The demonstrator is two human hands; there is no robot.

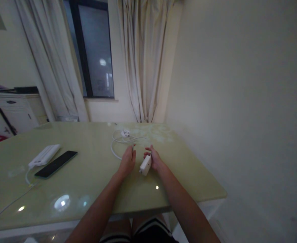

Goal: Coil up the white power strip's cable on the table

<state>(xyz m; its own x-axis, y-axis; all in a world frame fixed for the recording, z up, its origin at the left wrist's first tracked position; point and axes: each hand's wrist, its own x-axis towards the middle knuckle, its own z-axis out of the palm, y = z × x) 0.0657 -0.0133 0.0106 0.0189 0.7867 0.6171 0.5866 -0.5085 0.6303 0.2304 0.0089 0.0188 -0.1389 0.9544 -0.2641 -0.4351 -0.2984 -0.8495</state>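
My right hand [155, 159] is closed around one end of a small white block [145, 165] that looks like a power strip, tilted just above the table. Small dark openings show on its face. A white cable [116, 153] loops over the table and runs in behind my left hand [128, 158]. That hand has its fingers curled, apparently on the cable, though the grip is partly hidden. Beyond both hands, a white plug [125, 133] lies among the cable's loops.
A black phone [56, 164] and a white power bank [44, 155] with a thin white cord [9, 205] lie on the left of the pale green table [87, 189]. A wall [226, 101] runs along the right; curtains and a window stand behind.
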